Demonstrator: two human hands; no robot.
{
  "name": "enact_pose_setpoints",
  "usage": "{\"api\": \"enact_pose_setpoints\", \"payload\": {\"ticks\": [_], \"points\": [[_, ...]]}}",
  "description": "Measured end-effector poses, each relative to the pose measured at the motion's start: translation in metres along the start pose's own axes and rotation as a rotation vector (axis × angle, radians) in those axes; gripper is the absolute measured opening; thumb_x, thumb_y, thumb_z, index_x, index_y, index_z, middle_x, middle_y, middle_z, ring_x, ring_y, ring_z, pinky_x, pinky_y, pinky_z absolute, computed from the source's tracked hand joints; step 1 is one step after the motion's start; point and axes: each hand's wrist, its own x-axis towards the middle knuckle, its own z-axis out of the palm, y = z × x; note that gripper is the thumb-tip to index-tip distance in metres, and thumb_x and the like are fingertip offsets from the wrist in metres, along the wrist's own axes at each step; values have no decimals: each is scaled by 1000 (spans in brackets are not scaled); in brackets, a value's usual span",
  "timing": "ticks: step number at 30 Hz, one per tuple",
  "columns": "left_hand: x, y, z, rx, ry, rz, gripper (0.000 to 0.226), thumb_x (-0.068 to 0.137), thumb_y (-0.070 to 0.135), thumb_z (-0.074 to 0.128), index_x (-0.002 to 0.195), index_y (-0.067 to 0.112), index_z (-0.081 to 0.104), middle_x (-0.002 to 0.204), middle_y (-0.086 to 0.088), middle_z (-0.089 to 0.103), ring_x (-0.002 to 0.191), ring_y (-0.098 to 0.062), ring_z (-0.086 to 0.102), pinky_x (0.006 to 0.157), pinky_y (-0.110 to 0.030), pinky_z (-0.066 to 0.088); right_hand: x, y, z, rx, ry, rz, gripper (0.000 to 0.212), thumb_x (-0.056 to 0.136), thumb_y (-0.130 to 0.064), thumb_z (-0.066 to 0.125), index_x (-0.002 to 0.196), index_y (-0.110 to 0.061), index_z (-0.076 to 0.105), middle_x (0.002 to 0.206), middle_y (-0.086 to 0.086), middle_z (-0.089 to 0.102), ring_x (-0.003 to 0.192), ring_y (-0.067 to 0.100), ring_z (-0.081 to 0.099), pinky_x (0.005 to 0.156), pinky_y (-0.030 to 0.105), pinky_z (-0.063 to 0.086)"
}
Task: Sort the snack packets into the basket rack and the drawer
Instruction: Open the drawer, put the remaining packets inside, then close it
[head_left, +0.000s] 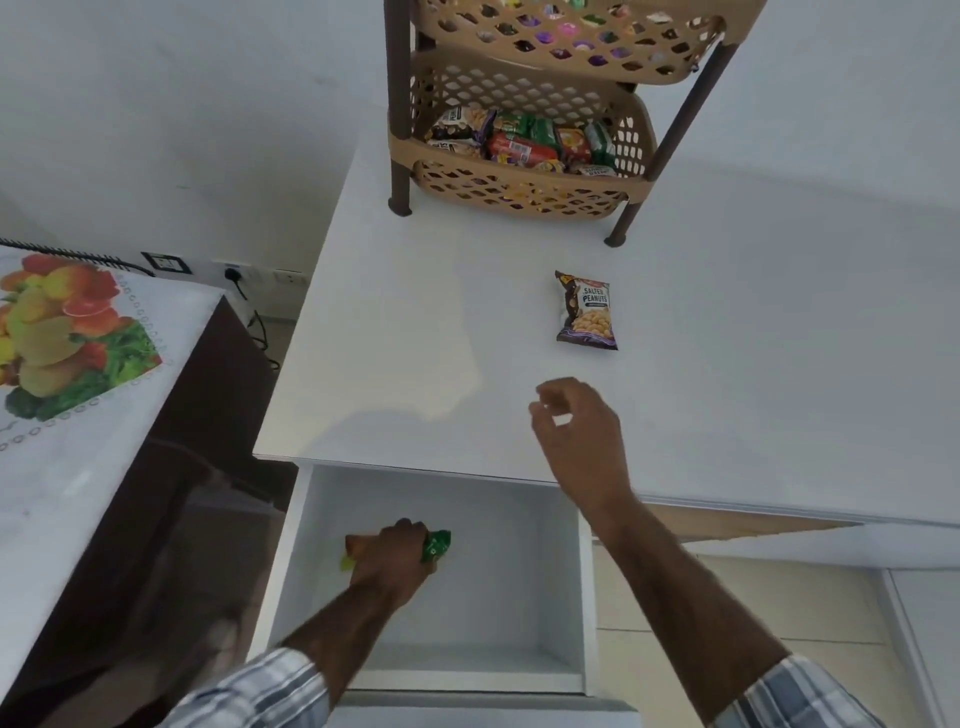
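Reaching into the open drawer (586, 597), the left hand (390, 561) clenches a green packet (436, 545). Over the white counter (415, 338) the right hand (582, 431) hovers empty, fingers loosely curled, nothing between it and the "SALTED PEANUTS" packet (587, 312). Behind stands the rack (519, 182), its lower basket full of packets.

Left hand (395, 558) grips a green packet (435, 545) inside the open drawer (519, 571); right hand (576, 426) hovers near the peanuts packet (587, 312).

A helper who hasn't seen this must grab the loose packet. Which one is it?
On the white countertop, in front of the tan basket rack, lies the salted peanuts packet. It lies alone beyond the right hand, the only packet outside the baskets and drawer.
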Motion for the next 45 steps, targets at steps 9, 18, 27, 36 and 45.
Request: {"api": "enact_pose_setpoints", "payload": {"ticks": [9, 18, 27, 36, 45], "points": [[39, 34, 32, -212, 33, -140, 58, 101, 36, 53, 151, 13, 33, 134, -7, 60, 116, -22, 63, 94, -33, 50, 79, 28, -26, -291, 151, -4, 14, 93, -22, 59, 104, -16, 65, 106, 3, 64, 102, 22, 58, 85, 35, 49], [42, 48, 36, -385, 92, -165, 46, 94, 20, 67, 133, 2, 53, 117, -10, 62, 103, -27, 62, 96, -37, 49, 117, 44, -5, -554, 16, 52, 64, 87, -40, 68, 142, -21, 41, 139, 12, 42, 125, 33, 43, 95, 48, 46], [8, 41, -28, -628, 134, -77, 30, 92, 31, 40, 106, 20, 64, 103, 0, 64, 91, -15, 65, 83, -27, 50, 120, 50, 11, -542, -121, 0, 57, 86, -24, 65, 141, -27, 48, 156, 10, 27, 136, 31, 37, 100, 48, 44], [-53, 52, -103, -1269, 192, -29, 12, 97, 20, 65, 97, 13, 74, 90, -11, 76, 82, -24, 73, 77, -35, 58, 32, 31, 38, -402, -60, -101, 42, 79, -10, 68, 119, -24, 65, 139, 7, 49, 114, 32, 56, 86, 44, 53], [-56, 56, -134, -1653, 164, -48, 36, 96, 38, 66, 122, 13, 67, 108, -9, 77, 102, -24, 73, 96, -43, 56, -74, -5, 65, -424, -226, -383, 56, 79, -6, 59, 131, -27, 55, 147, 7, 46, 127, 28, 50, 98, 41, 48]]}}
